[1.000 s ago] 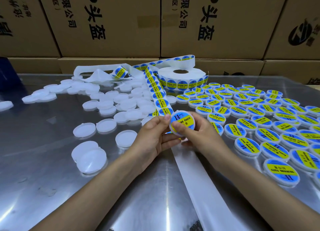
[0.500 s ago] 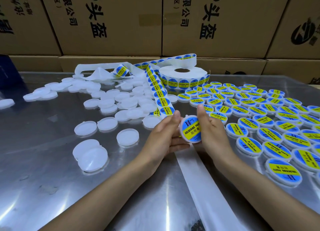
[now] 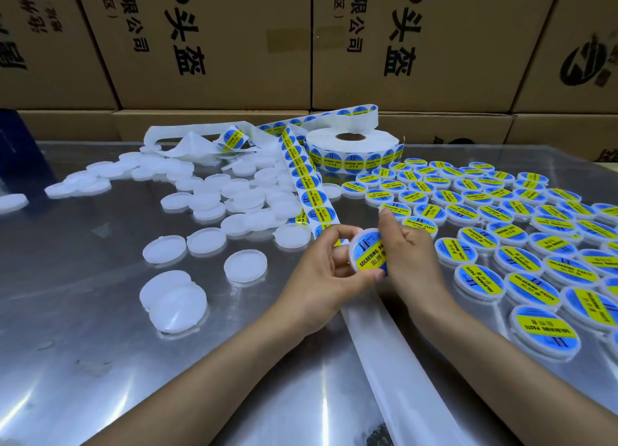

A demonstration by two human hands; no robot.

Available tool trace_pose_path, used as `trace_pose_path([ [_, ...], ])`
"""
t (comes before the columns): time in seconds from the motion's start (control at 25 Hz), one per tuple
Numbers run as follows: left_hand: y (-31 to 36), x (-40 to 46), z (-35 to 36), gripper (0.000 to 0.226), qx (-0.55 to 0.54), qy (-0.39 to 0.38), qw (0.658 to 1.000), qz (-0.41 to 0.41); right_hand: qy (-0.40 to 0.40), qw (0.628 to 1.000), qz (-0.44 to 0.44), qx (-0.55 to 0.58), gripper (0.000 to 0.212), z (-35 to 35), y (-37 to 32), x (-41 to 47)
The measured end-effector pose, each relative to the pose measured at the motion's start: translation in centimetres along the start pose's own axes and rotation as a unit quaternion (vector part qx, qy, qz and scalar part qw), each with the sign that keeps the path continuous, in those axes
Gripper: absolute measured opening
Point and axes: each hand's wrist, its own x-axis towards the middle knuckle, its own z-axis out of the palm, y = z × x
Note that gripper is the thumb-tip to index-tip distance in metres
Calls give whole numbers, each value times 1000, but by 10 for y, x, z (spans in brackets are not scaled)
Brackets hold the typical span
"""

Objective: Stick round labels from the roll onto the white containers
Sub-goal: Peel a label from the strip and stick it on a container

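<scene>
Showing a shiny metal table (image 3: 83,362) with cardboard boxes (image 3: 214,37) stacked behind it, this view is looking down at two bare hands working at the centre. On the right a large spread of labelled containers (image 3: 508,231) is lying flat, each carrying a blue and yellow sticker, while on the left a scatter of plain white containers (image 3: 234,205) is waiting; all are closed or lying face down, so what is inside them cannot be told. At the back the label roll (image 3: 351,151) is lying on its side, its strip of labels (image 3: 311,191) trailing forward toward the hands and bare backing paper (image 3: 401,372) running on toward the viewer. The left hand (image 3: 321,278) is pinching the held container (image 3: 369,251) by its rim with curled thumb and fingers, tilted up just above the table, and the right hand (image 3: 408,255) is gripping the opposite edge, its thumb pressing on the label. The little disc is probably light, stiff plastic with a smooth, slightly slippery face, so the rim is likely the safest place for gripping while the sticker is being smoothed
</scene>
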Motion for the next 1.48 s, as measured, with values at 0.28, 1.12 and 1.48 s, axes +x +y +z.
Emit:
trace_pose_path([
  [0.28, -2, 1, -4, 48, 55, -2, 998, 35, -2, 994, 60, 87, 56, 3, 4, -3],
  [1.12, -12, 12, -43, 18, 449, 105, 886, 37, -84, 973, -16, -212, 44, -26, 17, 28],
  [1.48, -16, 13, -59, 52, 681, 97, 726, -12, -90, 914, -184, -351, 33, -21, 20, 15],
])
